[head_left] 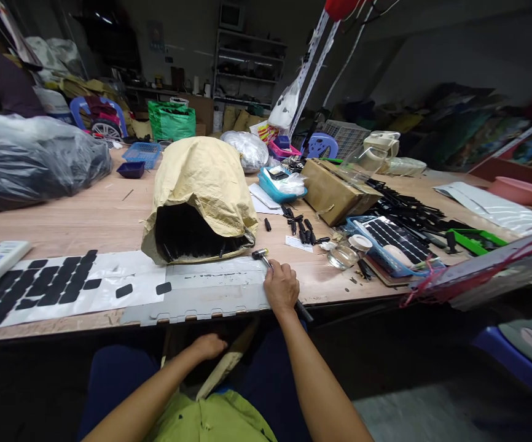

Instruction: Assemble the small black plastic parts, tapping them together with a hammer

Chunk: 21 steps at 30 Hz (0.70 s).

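Note:
My right hand (pixel 283 285) is closed around the shaft of a small hammer (pixel 266 260) at the table's front edge. The hammer's head points away from me and its dark grip sticks out behind my hand. Beneath the hand lies a flat grey plate (pixel 215 288) with a notched front edge. Below the table edge, over my lap, my left hand (pixel 211 346) is at the mouth of a tan sack (pixel 229 366); its fingers are mostly hidden. Straight ahead, a large tan sack (pixel 201 172) lies with its dark opening towards me. Several black handle-like pieces (pixel 303 230) lie to its right.
At left are a white sheet with black rounded patches (pixel 109 279), a white box-like device (pixel 1 264) and a big plastic-wrapped bundle (pixel 31 159). At right stand a cardboard box (pixel 335 190), a blue basket (pixel 362 230) and a green tray (pixel 478 240). A person (pixel 5 80) is far left.

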Each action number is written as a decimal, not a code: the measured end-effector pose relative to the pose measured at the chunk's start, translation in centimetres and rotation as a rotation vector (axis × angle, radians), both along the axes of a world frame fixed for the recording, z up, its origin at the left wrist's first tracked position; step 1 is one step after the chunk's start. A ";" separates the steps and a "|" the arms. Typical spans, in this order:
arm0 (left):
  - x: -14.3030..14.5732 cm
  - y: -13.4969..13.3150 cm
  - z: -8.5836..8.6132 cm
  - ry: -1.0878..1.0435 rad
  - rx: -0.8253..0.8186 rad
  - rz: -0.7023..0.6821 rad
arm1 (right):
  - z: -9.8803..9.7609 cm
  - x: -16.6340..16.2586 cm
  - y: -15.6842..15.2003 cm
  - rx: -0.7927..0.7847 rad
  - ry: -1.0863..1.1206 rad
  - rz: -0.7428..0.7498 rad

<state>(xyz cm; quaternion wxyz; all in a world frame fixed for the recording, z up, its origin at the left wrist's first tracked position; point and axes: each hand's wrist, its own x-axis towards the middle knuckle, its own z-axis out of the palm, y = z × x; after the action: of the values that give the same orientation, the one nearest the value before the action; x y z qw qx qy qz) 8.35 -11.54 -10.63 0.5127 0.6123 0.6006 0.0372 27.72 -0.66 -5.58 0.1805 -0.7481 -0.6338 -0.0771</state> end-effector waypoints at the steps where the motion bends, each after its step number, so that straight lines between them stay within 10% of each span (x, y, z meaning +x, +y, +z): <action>1: 0.3 -0.1 0.8 -0.021 -0.009 -0.069 | 0.0 0.0 0.0 0.002 0.000 -0.001; 6: 0.9 2.6 7.6 -0.441 -0.072 -0.349 | 0.0 0.0 0.0 0.005 -0.005 -0.002; 10: 0.1 8.8 11.4 -0.244 0.385 0.225 | 0.1 -0.1 -0.1 -0.005 -0.002 -0.003; 14: -0.6 14.2 11.4 0.233 0.609 0.568 | 0.1 -0.1 0.0 -0.007 0.003 -0.001; 21: -0.3 15.8 10.3 0.407 0.546 0.492 | 0.1 -0.1 0.0 -0.024 0.016 -0.002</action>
<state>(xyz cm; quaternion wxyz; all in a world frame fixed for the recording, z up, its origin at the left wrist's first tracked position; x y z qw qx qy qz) 8.06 4.29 -0.31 0.1782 0.5589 0.7861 0.1946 27.65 -0.62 -5.52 0.1764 -0.7516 -0.6324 -0.0639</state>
